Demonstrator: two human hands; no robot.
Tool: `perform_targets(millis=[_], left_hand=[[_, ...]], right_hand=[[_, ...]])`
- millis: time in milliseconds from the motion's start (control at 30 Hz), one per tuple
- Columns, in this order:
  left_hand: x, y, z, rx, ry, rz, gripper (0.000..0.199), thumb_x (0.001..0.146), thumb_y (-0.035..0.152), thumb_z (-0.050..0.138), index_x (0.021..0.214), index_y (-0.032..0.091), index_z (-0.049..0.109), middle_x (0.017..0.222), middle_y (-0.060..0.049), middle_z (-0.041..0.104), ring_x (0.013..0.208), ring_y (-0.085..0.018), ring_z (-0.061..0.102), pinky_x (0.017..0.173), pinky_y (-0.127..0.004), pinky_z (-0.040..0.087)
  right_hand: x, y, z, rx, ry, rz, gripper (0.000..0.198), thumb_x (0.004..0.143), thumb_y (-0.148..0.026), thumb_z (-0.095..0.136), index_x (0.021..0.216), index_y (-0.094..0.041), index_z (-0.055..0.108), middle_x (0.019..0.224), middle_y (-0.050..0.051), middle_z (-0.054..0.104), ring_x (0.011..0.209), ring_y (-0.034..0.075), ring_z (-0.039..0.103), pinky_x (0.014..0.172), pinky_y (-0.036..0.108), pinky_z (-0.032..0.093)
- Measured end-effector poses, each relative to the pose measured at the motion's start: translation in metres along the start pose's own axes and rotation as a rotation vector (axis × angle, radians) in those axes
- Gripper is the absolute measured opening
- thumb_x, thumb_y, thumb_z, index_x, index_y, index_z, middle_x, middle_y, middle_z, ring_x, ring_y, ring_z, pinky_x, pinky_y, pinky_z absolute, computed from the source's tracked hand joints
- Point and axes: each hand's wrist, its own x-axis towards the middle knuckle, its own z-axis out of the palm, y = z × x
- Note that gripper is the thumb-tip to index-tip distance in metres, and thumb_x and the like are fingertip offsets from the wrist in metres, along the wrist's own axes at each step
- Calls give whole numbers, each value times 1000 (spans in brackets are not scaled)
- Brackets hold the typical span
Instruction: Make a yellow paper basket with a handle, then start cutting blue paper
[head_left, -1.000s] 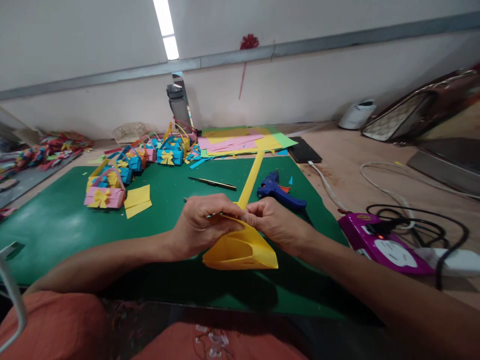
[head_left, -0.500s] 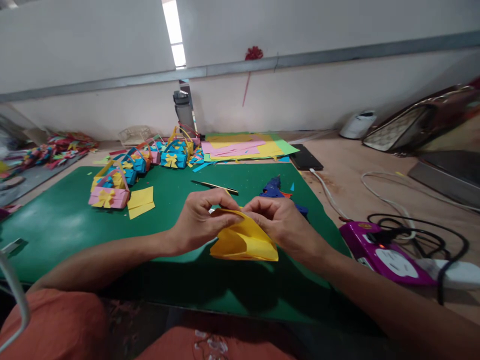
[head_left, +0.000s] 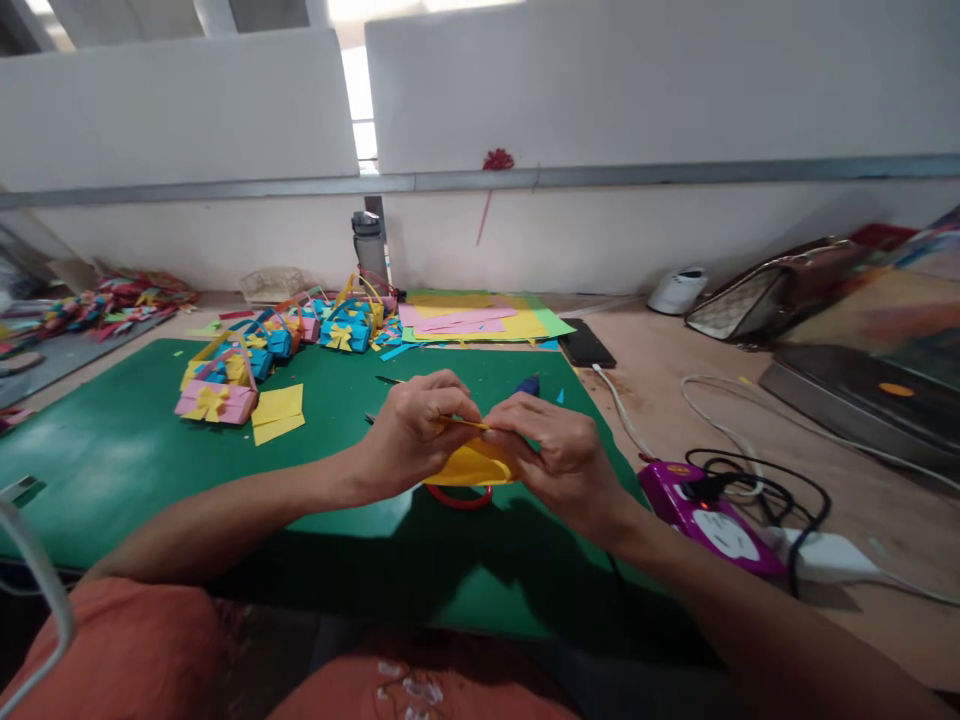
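From the head view, both hands meet above the green mat (head_left: 112,450) on the tabletop (head_left: 750,400). The left hand (head_left: 412,435) and the right hand (head_left: 559,455) each pinch the folded yellow paper (head_left: 469,465) held between them, just clear of the mat, fingers closed narrow on its upper edge. To do this fold well, I judge the two pinches should stay close together and level, so the crease runs straight, with the thumbs pressing along the edge instead of pulling the sheet apart.

Counted: one yellow piece in hand; a red loop (head_left: 459,498), one, just beneath it. Two loose yellow squares (head_left: 277,412) lie beside a pink paper basket (head_left: 214,400). Behind it stands a cluster of finished baskets (head_left: 300,325), too crowded to count exactly. One stack of coloured sheets (head_left: 480,318), one dark phone (head_left: 586,344), one purple device (head_left: 705,515) with cables. A blue glue gun (head_left: 528,385) shows partly behind the hands.
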Motion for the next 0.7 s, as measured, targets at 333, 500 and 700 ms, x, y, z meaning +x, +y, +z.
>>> perform_targets(millis=[333,500,700], left_hand=[[23,-10,-2,20,-285,-87,4,75,18,65,72,17,67,87,-4,70,79,-15,60,76,-30,42],[31,-17,-5,-33,-448,-111,10,79,24,61,81,18,68,92,-4,69,86,-16,59,79,-30,42],[32,-23,-4,-122,-526,-191,13,80,26,59,85,16,66,81,-3,68,76,-13,58,71,-25,43]], right_hand=[[2,16,-1,-8,81,-30,12,84,-13,52,77,-17,60,71,3,62,69,12,59,63,24,47],[1,20,1,-5,82,33,15,85,-13,50,75,-17,60,73,3,62,69,11,59,62,23,48],[-2,26,4,17,99,74,13,84,-13,52,75,-18,61,71,2,62,69,11,59,66,24,48]])
